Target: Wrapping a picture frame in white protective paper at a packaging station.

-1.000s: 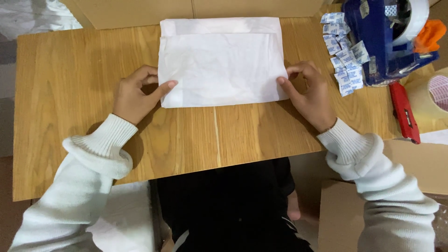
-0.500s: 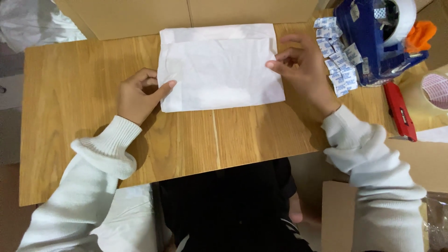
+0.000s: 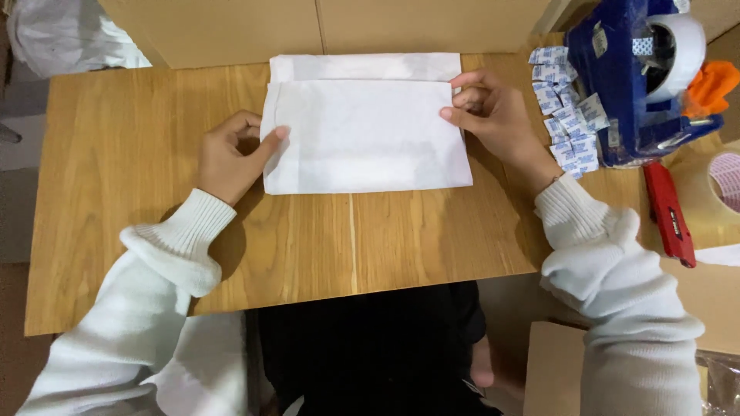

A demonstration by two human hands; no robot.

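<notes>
A white folded cloth-like sheet [image 3: 362,131] lies flat on the wooden table [image 3: 116,154], its upper layer folded down a little below the far edge. My left hand [image 3: 231,154] rests at the sheet's left edge, thumb pressing on it. At the upper right corner of the folded layer, my right hand [image 3: 493,115] pinches the edge between its fingertips. Both arms wear white knit sleeves.
A pile of several small white sachets [image 3: 566,115] lies right of the sheet. Beside it stands a blue tape dispenser [image 3: 640,77] with an orange part, a red utility knife [image 3: 669,216] and a tape roll [image 3: 721,185]. Cardboard boxes [image 3: 231,27] stand behind the table.
My right hand has moved from the sheet's lower right edge up to its upper right corner. The left hand has stayed at the left edge.
</notes>
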